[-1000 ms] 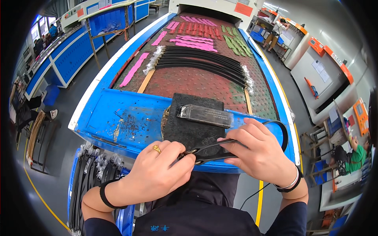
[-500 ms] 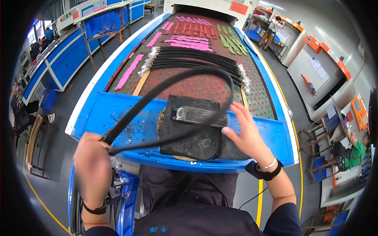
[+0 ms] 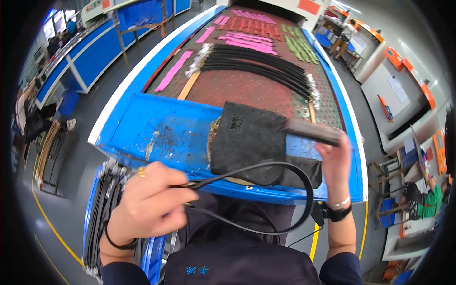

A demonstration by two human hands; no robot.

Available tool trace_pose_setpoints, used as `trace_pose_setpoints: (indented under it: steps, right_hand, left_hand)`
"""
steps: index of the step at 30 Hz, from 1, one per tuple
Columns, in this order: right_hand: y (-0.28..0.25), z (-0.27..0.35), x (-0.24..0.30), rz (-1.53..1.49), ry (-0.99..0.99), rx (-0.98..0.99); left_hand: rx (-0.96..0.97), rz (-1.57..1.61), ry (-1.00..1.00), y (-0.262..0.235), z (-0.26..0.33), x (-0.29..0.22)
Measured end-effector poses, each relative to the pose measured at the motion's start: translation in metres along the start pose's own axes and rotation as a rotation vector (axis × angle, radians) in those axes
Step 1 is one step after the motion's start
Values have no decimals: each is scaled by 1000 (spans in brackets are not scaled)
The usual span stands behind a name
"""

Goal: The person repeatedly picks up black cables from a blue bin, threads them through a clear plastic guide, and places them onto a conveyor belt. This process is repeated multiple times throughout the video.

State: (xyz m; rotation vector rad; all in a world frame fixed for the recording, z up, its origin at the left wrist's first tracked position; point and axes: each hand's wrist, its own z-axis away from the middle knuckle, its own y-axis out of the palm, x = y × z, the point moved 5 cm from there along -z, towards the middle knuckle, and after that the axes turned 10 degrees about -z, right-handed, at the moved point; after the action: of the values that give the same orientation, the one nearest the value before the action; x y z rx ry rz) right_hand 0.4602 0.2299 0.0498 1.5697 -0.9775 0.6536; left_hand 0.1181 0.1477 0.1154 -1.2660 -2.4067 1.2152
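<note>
My left hand (image 3: 152, 204) is closed on a black belt (image 3: 309, 192), pinching it where its ends come together. The rest of the belt bows out to the right in a loop, over the near edge of the blue table. My right hand (image 3: 336, 161) grips the end of a dark oblong block (image 3: 313, 131), blurred by motion, raised at the right of the table. Between the hands a worn black pad (image 3: 249, 140) lies on the table, with a smaller dark piece (image 3: 301, 173) beside it.
Beyond the pad, a reddish conveyor surface (image 3: 223, 90) carries several black belts (image 3: 256, 64) with plastic-wrapped ends, wooden slats (image 3: 189, 85), and pink strips (image 3: 173, 71) and green strips (image 3: 301, 50). A blue bin (image 3: 154, 259) with more belts stands at lower left. A person in green (image 3: 430, 204) sits far right.
My right hand has picked the oblong block up off the pad and moved it right. My left hand has come right and turned, bringing the belt loop lower and nearer to me.
</note>
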Motion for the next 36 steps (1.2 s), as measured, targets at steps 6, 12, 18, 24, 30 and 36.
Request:
trace_pose_setpoints:
  steps: [6, 12, 18, 24, 30, 36]
  right_hand:
    - [19, 54, 47, -269, -205, -17]
    - [46, 79, 36, 164, -258, 21]
    - [59, 83, 34, 199, -193, -162]
    - [60, 82, 31, 228, -249, -4]
    - [56, 85, 33, 302, -264, -54]
    - [61, 86, 33, 343, -285, -42]
  left_hand:
    - [13, 92, 221, 22, -20, -22]
    - [7, 107, 335, 33, -28, -39]
    - [30, 137, 365, 37, -31, -43]
    - [4, 162, 357, 38, -32, -45]
    - [-8, 178, 355, 40, -31, -42]
    - [3, 186, 353, 40, -32, -42]
